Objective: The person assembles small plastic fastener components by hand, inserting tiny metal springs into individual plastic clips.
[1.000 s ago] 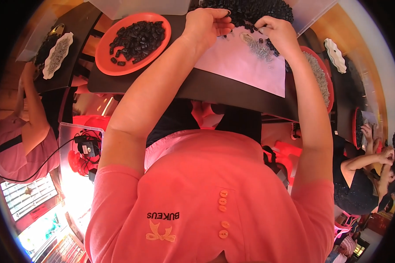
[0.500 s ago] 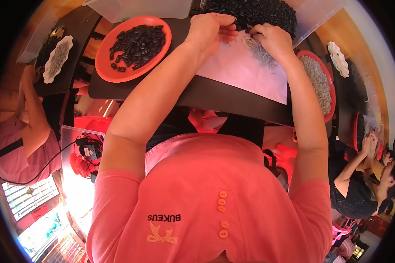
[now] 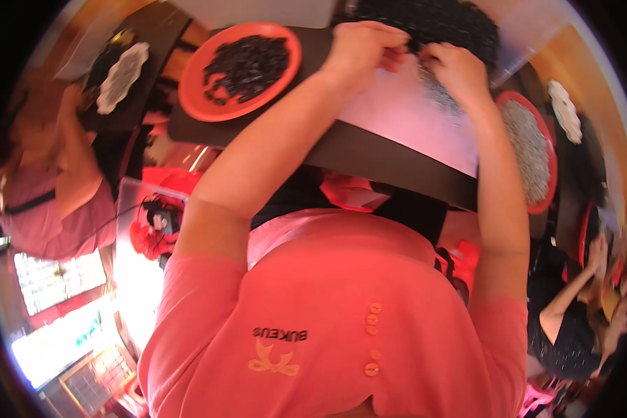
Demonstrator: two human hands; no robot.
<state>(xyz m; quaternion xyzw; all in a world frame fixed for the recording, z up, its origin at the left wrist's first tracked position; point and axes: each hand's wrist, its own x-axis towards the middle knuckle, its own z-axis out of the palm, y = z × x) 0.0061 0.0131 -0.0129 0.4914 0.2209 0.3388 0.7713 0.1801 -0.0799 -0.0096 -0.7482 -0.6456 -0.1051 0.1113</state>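
Observation:
My left hand [image 3: 370, 47] is closed, thumb and fingertips pinched at the near edge of a large heap of small black pieces [image 3: 432, 24]. Just right of it, my right hand [image 3: 458, 71] is also closed, its curled fingertips close to the left hand's. Whatever the fingertips hold is too small and blurred to make out. Below both hands lies a pale sheet [image 3: 404, 115] on the dark table. A scatter of small silvery pieces [image 3: 442, 97] rests on it, partly hidden by my right hand.
An orange-red bowl [image 3: 190, 97] with black pieces stands at left. Right of my forearm is a red bowl [image 3: 550, 181] of silvery pieces. A clear plastic bin [image 3: 258, 10] stands at the back. Other people sit at left [image 3: 56, 202] and right [image 3: 564, 320], with white scalloped trays [image 3: 564, 111] nearby.
The whole view has shifted, so everything sits farther right and slightly lower, and it is blurrier. My hands stay together at the edge of the black heap.

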